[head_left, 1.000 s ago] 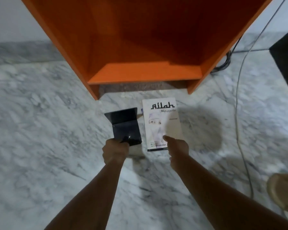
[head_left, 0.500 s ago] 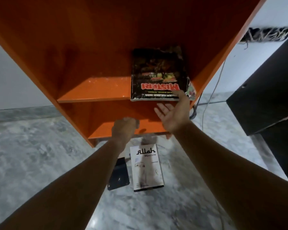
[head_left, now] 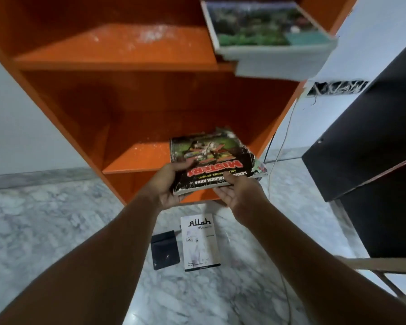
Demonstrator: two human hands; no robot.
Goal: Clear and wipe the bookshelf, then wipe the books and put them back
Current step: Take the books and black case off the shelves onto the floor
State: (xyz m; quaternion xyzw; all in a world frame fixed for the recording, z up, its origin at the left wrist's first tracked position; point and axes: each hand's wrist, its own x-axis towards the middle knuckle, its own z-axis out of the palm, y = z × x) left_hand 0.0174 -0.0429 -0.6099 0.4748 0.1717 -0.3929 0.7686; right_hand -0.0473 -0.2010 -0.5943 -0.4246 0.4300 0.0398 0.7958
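Hands, left [head_left: 168, 184] and right [head_left: 238, 192], around worn book [head_left: 212, 164] before orange bookshelf [head_left: 136, 59].

Dark worn book [head_left: 211, 160], cover seen upside down: red title "MISTERI", with smaller white lines below it only partly legible ("…KOLEKSI ANDA", "…BUNDEL"). White book [head_left: 201, 242] on the floor: black title "Allah"; smaller print unreadable.

Pale room, marble underfoot

We look down on a grey-veined white marble floor [head_left: 56, 231] meeting a plain pale wall [head_left: 17, 127]; dark furniture [head_left: 373, 160] stands at our right, with a thin cable [head_left: 277, 158] trailing down beside it.
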